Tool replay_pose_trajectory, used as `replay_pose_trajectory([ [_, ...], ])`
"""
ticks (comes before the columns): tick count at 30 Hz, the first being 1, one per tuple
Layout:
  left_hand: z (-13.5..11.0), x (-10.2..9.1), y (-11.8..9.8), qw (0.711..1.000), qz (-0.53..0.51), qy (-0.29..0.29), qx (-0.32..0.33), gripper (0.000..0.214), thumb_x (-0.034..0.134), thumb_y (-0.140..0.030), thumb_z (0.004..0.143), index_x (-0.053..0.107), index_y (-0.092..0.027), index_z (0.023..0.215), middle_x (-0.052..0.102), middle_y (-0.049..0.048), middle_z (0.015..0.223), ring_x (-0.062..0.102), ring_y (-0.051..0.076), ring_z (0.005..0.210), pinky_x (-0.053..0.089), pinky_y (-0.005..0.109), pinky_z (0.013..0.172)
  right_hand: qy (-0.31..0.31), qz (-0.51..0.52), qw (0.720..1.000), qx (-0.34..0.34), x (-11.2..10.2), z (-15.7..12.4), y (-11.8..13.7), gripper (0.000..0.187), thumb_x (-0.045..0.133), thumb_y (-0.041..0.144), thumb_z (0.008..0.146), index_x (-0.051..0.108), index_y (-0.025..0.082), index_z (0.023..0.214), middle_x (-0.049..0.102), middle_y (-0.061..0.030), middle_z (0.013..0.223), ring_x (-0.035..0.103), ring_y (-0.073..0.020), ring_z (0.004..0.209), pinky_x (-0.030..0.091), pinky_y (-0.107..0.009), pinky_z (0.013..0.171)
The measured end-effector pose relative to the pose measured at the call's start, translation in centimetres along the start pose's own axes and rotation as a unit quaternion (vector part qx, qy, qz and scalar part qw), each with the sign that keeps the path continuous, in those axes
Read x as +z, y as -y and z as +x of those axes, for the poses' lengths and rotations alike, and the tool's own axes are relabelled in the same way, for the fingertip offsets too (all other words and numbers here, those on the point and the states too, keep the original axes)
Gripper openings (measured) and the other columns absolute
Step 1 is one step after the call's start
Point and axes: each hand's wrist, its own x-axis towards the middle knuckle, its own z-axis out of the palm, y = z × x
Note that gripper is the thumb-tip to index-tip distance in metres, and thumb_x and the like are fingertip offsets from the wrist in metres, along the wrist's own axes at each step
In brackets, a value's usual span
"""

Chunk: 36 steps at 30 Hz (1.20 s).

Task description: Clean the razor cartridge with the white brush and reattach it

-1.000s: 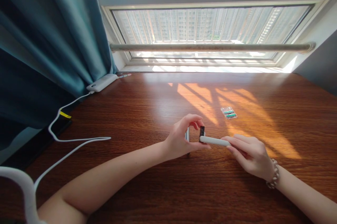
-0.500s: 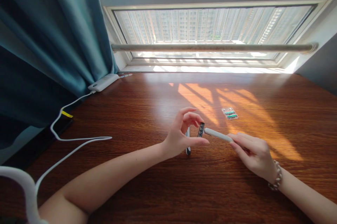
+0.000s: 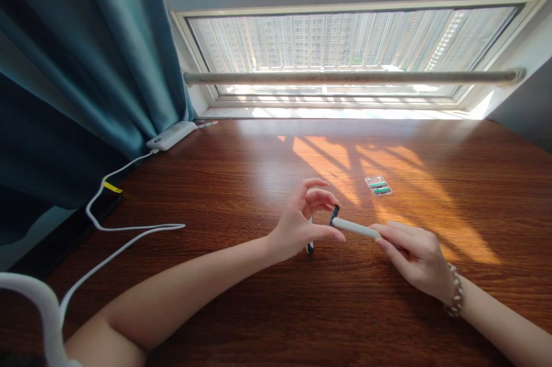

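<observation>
Between the thumb and fingers of my left hand (image 3: 297, 220) is a dark razor cartridge (image 3: 334, 215), held by its ends and tilted. My right hand (image 3: 418, 257) is closed around the far end of a pale grey-white razor handle (image 3: 356, 228). The handle's tip meets the back of the cartridge; whether the two are locked together cannot be made out. Partly hidden behind my left hand, a slim black-and-white object (image 3: 310, 247) lies on the table.
A clear plastic case (image 3: 378, 186) with green-striped cartridges lies in the sunlit patch of the wooden table (image 3: 241, 309). At the left, a white power bank (image 3: 172, 136) sits by the curtain (image 3: 129, 39), with a white cable (image 3: 129, 230) running from it. A window stands behind.
The cartridge has turned so that it shows more edge-on. The handle's tip has come up against it, covering its middle. Both hands keep their grips.
</observation>
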Motion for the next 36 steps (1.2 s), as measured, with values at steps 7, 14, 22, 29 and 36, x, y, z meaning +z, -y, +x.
replay_pose_trajectory([
  [7,0.1,0.1,0.1,0.999,-0.038,0.005,-0.009,0.073,0.078,-0.001,0.048,0.041,-0.024,0.106,0.057,0.0008,0.09,0.055,0.015,0.087,0.044,0.032,0.08,-0.06,-0.048,0.997,0.025,-0.1,0.0,0.0,0.016,0.05,0.014,0.083,0.059,0.014,0.096,0.06,-0.0043,0.071,0.056,-0.0125,0.058,0.043,-0.024,0.054],
  [14,0.1,0.0,0.3,1.0,-0.027,0.011,-0.005,0.082,0.079,-0.001,0.047,0.038,-0.026,0.113,0.056,0.0034,0.099,0.056,0.017,0.09,0.044,0.032,0.079,-0.014,-0.042,0.999,0.003,-0.1,0.1,0.3,0.02,0.049,0.013,0.083,0.058,0.015,0.101,0.06,-0.0039,0.071,0.056,-0.0126,0.058,0.043,-0.024,0.054],
  [22,0.2,-0.1,0.5,1.0,0.0,0.021,-0.003,0.085,0.079,-0.003,0.047,0.036,-0.028,0.117,0.051,0.0042,0.106,0.056,0.015,0.088,0.044,0.031,0.078,-0.002,-0.056,0.998,0.005,0.1,-0.2,0.1,0.022,0.049,0.016,0.083,0.058,0.015,0.104,0.059,-0.0034,0.069,0.054,-0.012,0.056,0.042,-0.024,0.053],
  [29,-0.1,0.0,0.9,0.995,0.065,0.04,0.056,0.091,0.081,-0.01,0.048,0.033,-0.032,0.121,0.046,0.006,0.114,0.056,0.017,0.09,0.045,0.03,0.078,-0.04,0.022,0.983,0.179,0.3,0.3,0.4,0.02,0.047,0.03,0.085,0.062,0.017,0.084,0.061,-0.0028,0.068,0.055,-0.0141,0.06,0.041,-0.025,0.055],
  [36,-1.4,0.4,1.5,0.933,0.308,0.121,0.144,0.086,0.074,-0.027,0.062,0.023,-0.028,0.131,0.042,0.0132,0.12,0.056,0.019,0.091,0.047,0.038,0.084,0.02,0.306,0.872,0.382,1.9,1.2,2.5,0.035,0.056,0.05,0.076,0.059,0.014,0.072,0.037,0.0061,0.044,0.032,-0.0066,0.038,0.023,-0.021,0.037],
])
